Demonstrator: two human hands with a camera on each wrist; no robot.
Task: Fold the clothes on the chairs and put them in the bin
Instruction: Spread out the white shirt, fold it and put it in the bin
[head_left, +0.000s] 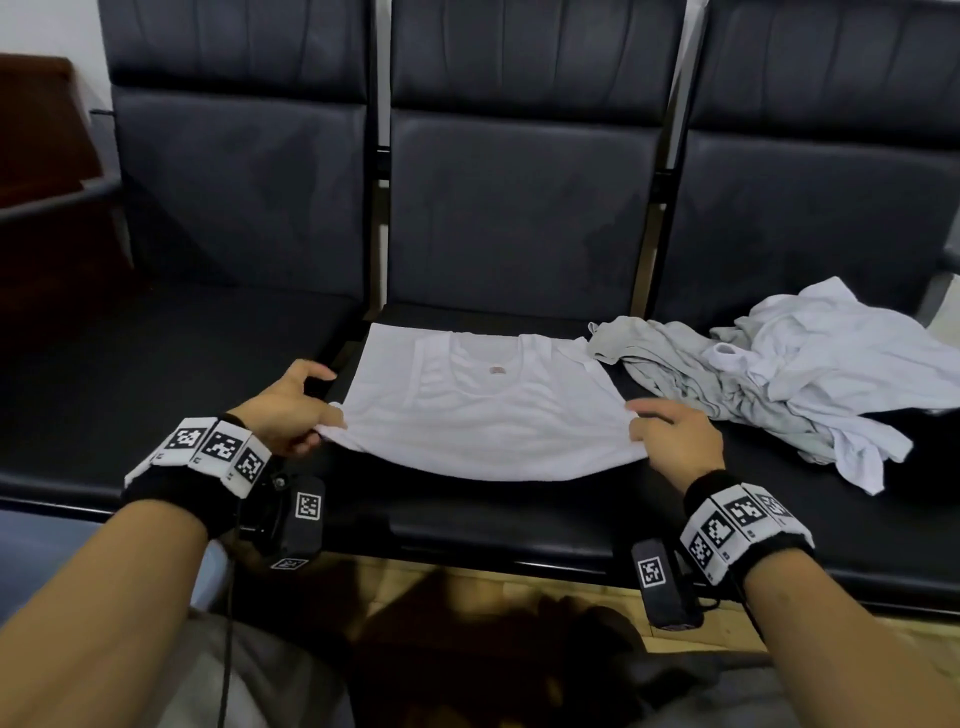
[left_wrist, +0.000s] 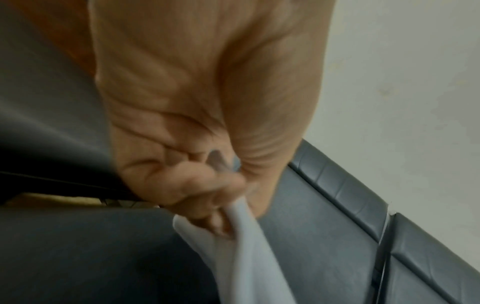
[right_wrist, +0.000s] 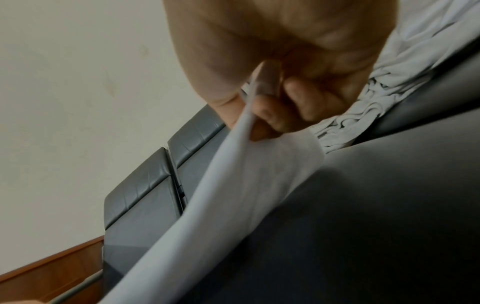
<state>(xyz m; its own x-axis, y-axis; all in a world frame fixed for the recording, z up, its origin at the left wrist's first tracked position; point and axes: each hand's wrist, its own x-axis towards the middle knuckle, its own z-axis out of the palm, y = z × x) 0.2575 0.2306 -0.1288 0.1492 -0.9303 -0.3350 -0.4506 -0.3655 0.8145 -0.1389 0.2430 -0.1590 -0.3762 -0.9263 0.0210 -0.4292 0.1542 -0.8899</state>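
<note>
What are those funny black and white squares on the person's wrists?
Each bare forearm wears a black wristband ringed with white blocks printed with black square codes. A small black camera box, also tagged, hangs under each wrist, and a thin black cable trails down from the left one.

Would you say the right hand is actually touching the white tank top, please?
Touching. The right wrist view shows the right hand pinching an edge of the white tank top between thumb and curled fingers.
</note>
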